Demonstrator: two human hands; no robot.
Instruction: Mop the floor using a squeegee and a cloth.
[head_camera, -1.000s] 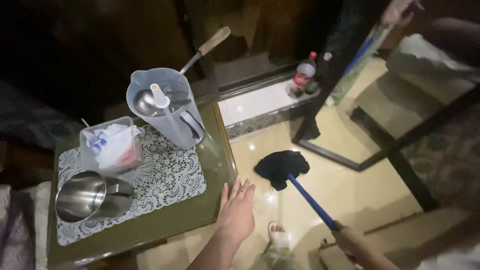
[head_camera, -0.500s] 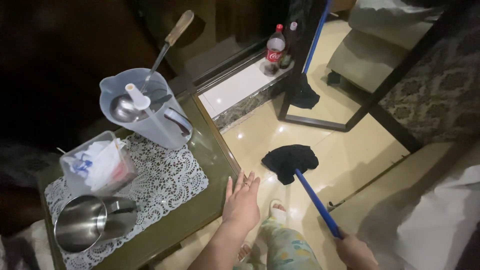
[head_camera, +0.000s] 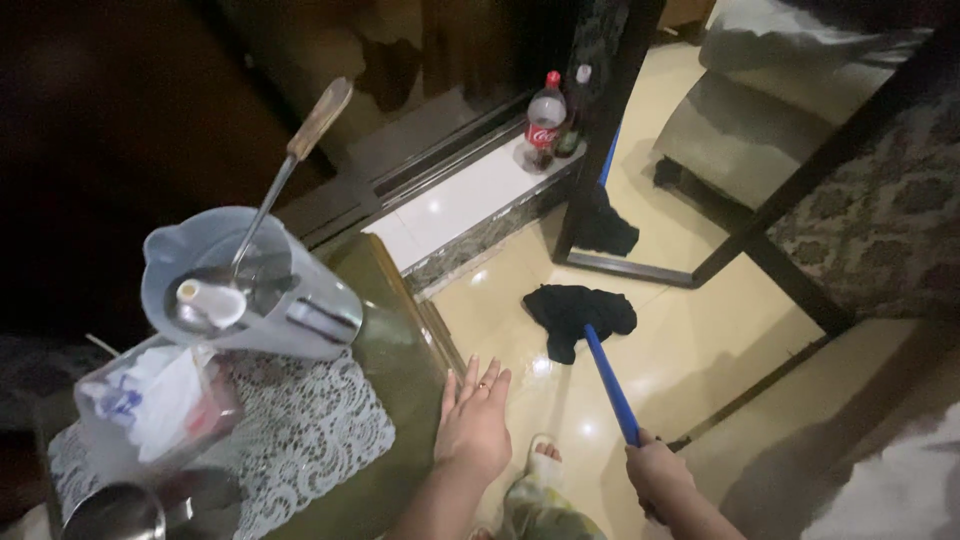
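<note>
My right hand (head_camera: 655, 472) grips the blue handle (head_camera: 610, 385) of a mop. Its dark cloth head (head_camera: 577, 312) lies on the shiny cream floor tiles, ahead of my foot (head_camera: 545, 458). My left hand (head_camera: 473, 425) rests flat, fingers spread, on the near right edge of a glass-topped table (head_camera: 395, 375). On that table stand a clear plastic jug (head_camera: 250, 295) holding a ladle with a wooden handle (head_camera: 318, 120), and a clear box of tissues (head_camera: 155, 410) on a white lace mat (head_camera: 300, 435).
A steel cup (head_camera: 115, 512) sits at the table's near left corner. A red-capped soda bottle (head_camera: 545, 122) stands on a white ledge by a floor mirror (head_camera: 700, 150) with a dark frame. Patterned upholstery (head_camera: 880, 230) lies to the right.
The view has swung so the table sits lower left. The mop head has slid a little farther away across the floor. My left hand stays on the table edge.
</note>
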